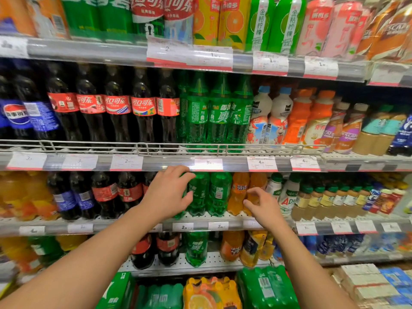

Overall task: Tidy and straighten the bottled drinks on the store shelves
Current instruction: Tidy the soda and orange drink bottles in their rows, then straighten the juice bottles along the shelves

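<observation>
Both hands at the third shelf (133, 228) down, mid-span. Left hand (169, 192) wrapped around a green bottle (183, 192), fingers curled over its shoulder just under the price rail (207, 164); that bottle stands at the front edge, leftmost of the green row, mostly hidden by the hand. Two more green bottles (209, 194) just beside it on the right, upright, labels turned different ways. Right hand (263, 205) half-open, thumb and fingers spread narrow around an orange bottle (253, 192); whether it's touching, can't tell. A second orange bottle (237, 192) sits between it and the green ones. Cola bottles (116, 194) left of the left hand, along the same front edge.
</observation>
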`<act>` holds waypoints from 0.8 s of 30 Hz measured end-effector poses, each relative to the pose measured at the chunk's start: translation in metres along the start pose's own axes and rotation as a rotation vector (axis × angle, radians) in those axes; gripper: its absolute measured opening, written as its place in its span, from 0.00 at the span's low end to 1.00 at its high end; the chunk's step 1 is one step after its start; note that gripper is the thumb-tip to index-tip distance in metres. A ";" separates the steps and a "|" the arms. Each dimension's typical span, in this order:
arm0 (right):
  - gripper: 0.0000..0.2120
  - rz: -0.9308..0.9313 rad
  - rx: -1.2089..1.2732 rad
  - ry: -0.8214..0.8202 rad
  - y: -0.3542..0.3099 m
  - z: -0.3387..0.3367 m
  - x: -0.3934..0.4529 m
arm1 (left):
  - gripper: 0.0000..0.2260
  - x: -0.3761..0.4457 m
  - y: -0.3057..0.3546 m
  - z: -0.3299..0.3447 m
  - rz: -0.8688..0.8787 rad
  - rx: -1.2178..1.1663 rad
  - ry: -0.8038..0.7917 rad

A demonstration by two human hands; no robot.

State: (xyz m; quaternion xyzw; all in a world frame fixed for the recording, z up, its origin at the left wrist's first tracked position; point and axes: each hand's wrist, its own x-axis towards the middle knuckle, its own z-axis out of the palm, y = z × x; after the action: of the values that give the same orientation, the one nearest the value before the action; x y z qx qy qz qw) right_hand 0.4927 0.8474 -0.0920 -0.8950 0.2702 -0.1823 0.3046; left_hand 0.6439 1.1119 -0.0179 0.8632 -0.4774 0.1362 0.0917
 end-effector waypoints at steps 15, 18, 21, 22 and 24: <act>0.24 -0.340 -0.141 -0.711 -0.224 0.075 -0.091 | 0.23 -0.180 -0.111 -0.099 -0.109 -0.176 -0.480; 0.24 -0.399 -0.168 -0.749 -0.274 0.103 -0.127 | 0.24 -0.240 -0.145 -0.117 -0.192 -0.192 -0.502; 0.24 -0.430 -0.129 -0.750 -0.320 0.129 -0.169 | 0.26 -0.303 -0.178 -0.133 -0.278 -0.210 -0.510; 0.26 -0.436 -0.091 -0.744 -0.334 0.139 -0.184 | 0.27 -0.323 -0.187 -0.140 -0.300 -0.226 -0.518; 0.26 -0.450 -0.025 -0.729 -0.361 0.160 -0.212 | 0.27 -0.363 -0.201 -0.156 -0.327 -0.262 -0.514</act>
State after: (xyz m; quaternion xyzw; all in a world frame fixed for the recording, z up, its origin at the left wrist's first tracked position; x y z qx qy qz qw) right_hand 0.5387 1.2858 -0.0137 -0.9410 -0.0549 0.0876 0.3222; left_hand 0.6076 1.5534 0.0067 0.9154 -0.3535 -0.1651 0.0991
